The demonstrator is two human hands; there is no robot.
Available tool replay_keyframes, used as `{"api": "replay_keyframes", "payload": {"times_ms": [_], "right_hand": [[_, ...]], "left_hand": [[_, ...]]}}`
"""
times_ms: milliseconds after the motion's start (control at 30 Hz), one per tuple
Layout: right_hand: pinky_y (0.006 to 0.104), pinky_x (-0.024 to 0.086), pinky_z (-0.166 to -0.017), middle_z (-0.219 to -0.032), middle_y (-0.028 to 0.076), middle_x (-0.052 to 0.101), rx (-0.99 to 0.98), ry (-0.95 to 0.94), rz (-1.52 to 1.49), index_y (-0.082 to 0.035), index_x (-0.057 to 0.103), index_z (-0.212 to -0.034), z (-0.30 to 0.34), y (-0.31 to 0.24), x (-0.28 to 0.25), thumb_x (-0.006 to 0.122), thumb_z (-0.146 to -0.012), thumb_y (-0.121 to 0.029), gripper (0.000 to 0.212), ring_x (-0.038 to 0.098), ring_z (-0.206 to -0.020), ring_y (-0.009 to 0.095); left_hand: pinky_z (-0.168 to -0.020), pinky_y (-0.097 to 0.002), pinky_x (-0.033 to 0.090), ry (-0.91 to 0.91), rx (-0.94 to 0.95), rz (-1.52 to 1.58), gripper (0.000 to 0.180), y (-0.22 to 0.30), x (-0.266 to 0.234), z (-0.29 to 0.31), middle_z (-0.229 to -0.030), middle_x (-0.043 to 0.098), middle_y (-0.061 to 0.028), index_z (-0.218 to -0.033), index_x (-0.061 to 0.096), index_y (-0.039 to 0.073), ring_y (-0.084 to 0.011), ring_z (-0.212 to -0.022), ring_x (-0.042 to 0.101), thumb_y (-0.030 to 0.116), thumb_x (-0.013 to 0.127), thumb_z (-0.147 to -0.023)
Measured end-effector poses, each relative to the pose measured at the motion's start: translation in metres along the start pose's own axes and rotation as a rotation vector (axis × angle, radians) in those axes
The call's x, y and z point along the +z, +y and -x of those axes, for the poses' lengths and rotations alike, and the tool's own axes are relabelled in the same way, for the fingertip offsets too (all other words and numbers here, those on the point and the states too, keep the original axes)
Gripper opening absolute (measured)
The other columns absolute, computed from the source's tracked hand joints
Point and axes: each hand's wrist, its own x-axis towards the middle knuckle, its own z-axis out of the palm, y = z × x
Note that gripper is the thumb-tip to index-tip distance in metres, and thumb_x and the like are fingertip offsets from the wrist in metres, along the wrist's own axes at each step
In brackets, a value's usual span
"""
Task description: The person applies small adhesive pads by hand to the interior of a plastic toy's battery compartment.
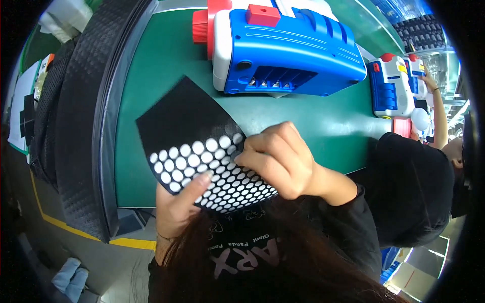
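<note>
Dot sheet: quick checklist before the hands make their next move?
1. Dot sheet held: ok, left hand has its thumb on the front.
2. Right hand at the sheet: ok, fingers bunched at its right side.
3. Dot pinched in the right fingertips: cannot tell, hidden.
4. White dots filling the sheet: not ok, the upper part is bare black.
5. Recess in the blue-and-white device covered: not ok, open, metal contacts showing.
6. Co-worker clear of the sheet: ok, off to the right.
</note>
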Motion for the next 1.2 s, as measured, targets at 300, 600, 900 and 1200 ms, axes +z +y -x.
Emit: {"api": "replay_keyframes", "payload": {"times_ms": [300, 600, 900, 1200], "right_hand": [[0.0235, 0.042, -0.052, -0.083, 0.009, 0.058, 0.271, 0.389, -0.257, 0.001, 0.047, -0.095, 0.0, 0.037, 0.029, 0.066, -0.064, 0.011, 0.038, 0.053, -0.062, 0.016], [0.0243, 0.047, -0.061, -0.087, 0.016, 0.058, 0.176, 0.246, -0.125, -0.001, 0.036, -0.098, 0.002, 0.048, 0.04, 0.064, -0.065, 0.016, 0.046, 0.061, -0.075, 0.02], [0.0258, 0.038, -0.065, -0.078, 0.01, 0.064, 0.159, 0.217, 0.018, -0.003, 0.041, -0.095, -0.001, 0.045, 0.038, 0.068, -0.063, 0.011, 0.044, 0.059, -0.069, 0.017], [0.025, 0.039, -0.055, -0.071, 0.007, 0.06, 0.171, 0.166, 0.125, -0.004, 0.041, -0.077, -0.001, 0.044, 0.034, 0.071, -0.061, 0.01, 0.037, 0.055, -0.06, 0.016]], "left_hand": [[-0.107, -0.0413, 0.013, 0.623, 1.096, -1.257, 0.084, -0.002, 0.008, -0.054, -0.14, 0.012, -0.0277, -0.137, 0.01, -0.005, -0.0379, -0.13, 0.016, 0.005, 0.063, -0.071], [-0.107, -0.0361, 0.014, -0.358, 0.705, -0.621, 0.069, -0.009, 0.025, -0.065, -0.139, 0.022, -0.023, -0.137, 0.01, -0.004, -0.0287, -0.131, 0.023, -0.014, 0.04, -0.075], [-0.107, -0.0376, 0.015, -0.362, 0.651, -0.525, 0.067, -0.008, 0.026, -0.062, -0.138, 0.024, -0.0244, -0.137, 0.011, -0.004, -0.0291, -0.13, 0.023, -0.01, 0.038, -0.075], [-0.106, -0.0387, 0.015, -0.344, 0.671, -0.536, 0.068, -0.009, 0.028, -0.063, -0.136, 0.027, -0.0253, -0.137, 0.011, -0.003, -0.0304, -0.129, 0.025, -0.009, 0.038, -0.075]]}}
